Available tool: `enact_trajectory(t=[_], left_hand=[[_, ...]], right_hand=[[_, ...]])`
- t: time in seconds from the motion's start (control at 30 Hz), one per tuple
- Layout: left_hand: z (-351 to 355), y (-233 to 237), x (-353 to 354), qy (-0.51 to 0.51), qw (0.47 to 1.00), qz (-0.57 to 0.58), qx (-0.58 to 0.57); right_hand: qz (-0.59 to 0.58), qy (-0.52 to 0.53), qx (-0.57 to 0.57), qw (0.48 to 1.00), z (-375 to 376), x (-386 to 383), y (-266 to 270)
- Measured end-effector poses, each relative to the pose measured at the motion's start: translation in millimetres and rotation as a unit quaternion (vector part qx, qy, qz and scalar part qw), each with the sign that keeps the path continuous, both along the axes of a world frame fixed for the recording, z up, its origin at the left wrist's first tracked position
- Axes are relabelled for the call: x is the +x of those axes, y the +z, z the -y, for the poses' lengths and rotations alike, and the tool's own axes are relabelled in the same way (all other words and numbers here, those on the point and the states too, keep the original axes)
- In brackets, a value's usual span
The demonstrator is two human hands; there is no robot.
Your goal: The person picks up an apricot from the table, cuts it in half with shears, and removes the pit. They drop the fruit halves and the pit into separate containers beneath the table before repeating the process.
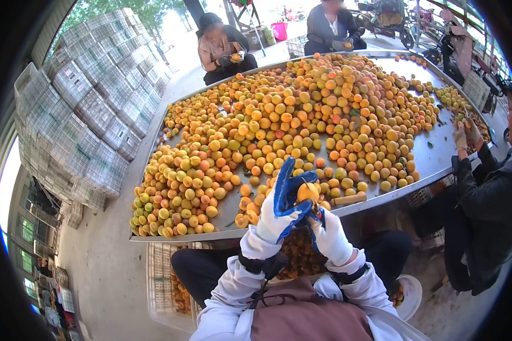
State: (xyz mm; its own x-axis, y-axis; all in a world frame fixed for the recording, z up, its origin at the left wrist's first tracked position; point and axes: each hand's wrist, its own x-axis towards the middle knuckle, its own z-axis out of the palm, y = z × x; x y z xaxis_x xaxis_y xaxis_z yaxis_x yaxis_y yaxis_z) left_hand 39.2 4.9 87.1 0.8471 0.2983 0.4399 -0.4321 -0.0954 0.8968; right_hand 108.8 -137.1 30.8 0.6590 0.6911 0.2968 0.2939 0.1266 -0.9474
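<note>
My left hand (287,199), in a white and blue glove, is closed around an orange-yellow apricot (308,193) above the near edge of the metal table (233,233). Just to the right, my right hand (328,234), gloved the same way, is closed close under the fruit; what it holds is too hidden to name. A large heap of apricots (284,113) covers much of the table. Some cut-looking apricots (243,213) lie left of my hands. A wooden-looking piece (349,199) rests at the table edge on the right.
Below the table stand a crate (160,284) with fruit and a white bucket (411,295). Stacked crates (85,113) rise on the left. Two people (222,48) sit across the table; another person (483,210) works at the right.
</note>
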Motion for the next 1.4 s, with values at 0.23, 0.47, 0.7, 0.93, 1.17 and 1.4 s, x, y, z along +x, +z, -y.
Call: enact_trajectory(t=[0.23, 0.47, 0.7, 0.93, 1.17, 1.4], left_hand=[[10, -22, -7, 0.036, 0.988, -0.086, -0.125], [-13, 8, -3, 0.116, 0.966, -0.084, 0.214], [-17, 23, 0, 0.107, 0.963, -0.063, 0.241], [-7, 6, 3, 0.03, 0.984, -0.104, -0.142], [-15, -2, 1, -0.023, 0.977, -0.116, -0.179], [-10, -26, 2, -0.018, 0.964, -0.003, -0.266]], right_hand=[[0.087, -0.046, -0.017, 0.995, -5, -8, 3], [0.004, -0.007, 0.02, 1.0, -4, -4, -7], [-0.04, 0.024, 0.015, 0.999, -11, -12, 5], [-0.254, 0.086, 0.055, 0.962, -16, -18, -7], [-0.466, 0.211, 0.092, 0.854, -24, -11, -27], [-0.173, 0.044, -0.024, 0.984, -30, -17, -9]])
